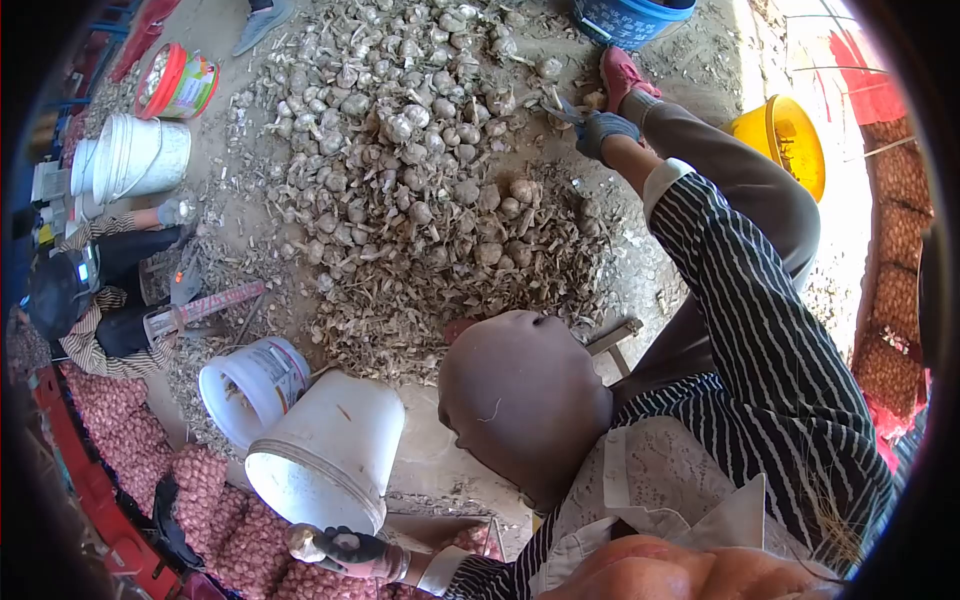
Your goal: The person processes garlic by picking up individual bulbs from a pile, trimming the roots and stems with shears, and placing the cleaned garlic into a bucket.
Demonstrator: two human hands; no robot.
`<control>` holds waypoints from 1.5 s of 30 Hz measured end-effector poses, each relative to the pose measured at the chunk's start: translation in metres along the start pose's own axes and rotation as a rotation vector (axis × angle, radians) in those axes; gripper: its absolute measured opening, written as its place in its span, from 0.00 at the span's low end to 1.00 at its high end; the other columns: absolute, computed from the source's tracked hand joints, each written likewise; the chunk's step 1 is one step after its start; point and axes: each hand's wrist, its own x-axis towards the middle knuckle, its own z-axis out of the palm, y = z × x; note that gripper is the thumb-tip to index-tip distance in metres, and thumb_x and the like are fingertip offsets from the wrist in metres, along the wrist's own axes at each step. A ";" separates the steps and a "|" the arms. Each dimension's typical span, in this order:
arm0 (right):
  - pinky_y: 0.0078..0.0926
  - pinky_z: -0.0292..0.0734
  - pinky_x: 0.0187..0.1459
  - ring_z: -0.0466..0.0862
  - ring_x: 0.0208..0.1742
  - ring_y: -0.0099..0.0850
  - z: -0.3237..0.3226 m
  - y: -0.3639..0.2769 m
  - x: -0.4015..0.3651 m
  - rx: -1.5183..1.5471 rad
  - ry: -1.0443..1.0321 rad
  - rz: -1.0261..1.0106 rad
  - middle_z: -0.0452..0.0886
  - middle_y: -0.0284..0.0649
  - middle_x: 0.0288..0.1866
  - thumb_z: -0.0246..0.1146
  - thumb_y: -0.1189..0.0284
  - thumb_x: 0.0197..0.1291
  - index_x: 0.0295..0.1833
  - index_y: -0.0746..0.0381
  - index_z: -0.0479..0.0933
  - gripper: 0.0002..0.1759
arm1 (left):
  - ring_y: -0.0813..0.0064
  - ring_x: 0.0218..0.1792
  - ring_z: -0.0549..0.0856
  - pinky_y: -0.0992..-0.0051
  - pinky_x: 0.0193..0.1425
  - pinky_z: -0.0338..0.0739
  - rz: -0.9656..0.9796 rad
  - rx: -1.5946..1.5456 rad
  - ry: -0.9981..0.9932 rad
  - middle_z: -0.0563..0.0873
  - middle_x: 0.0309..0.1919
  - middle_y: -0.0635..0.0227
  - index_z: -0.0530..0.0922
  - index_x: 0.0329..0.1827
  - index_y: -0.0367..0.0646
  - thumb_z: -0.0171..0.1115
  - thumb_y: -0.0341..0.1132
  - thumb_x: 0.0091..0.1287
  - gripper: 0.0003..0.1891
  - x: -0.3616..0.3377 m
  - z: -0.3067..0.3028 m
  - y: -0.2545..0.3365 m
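Observation:
My left hand (350,552), in a dark glove, is closed around a pale garlic bulb (304,543) just below the mouth of a white bucket (345,430) lying tilted. My right hand (605,134), in a grey-blue glove, grips a metal-bladed tool (565,110) that looks like shears; its handles are hidden by the fingers. That hand is beside my right shin, above the right edge of a big heap of garlic bulbs (410,130) with dry stalks and skins. My knee (525,400) covers the heap's lower edge.
A smaller white bucket (255,390) leans beside the large one. At left, a co-worker (100,290) sits by white pails (145,155) and a red-rimmed bucket (178,82). A yellow bucket (785,145) and a blue tub (632,18) stand at right. Net sacks of garlic (215,510) line the lower left.

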 end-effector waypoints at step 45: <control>0.44 0.75 0.42 0.82 0.43 0.54 0.071 0.006 -0.265 0.699 -0.355 -0.731 0.82 0.53 0.34 0.62 0.56 0.59 0.45 0.63 0.75 0.21 | 0.77 0.45 0.82 0.79 0.45 0.77 -0.960 -1.426 -1.117 0.82 0.48 0.70 0.72 0.61 0.44 0.59 0.46 0.69 0.23 -0.128 0.174 0.275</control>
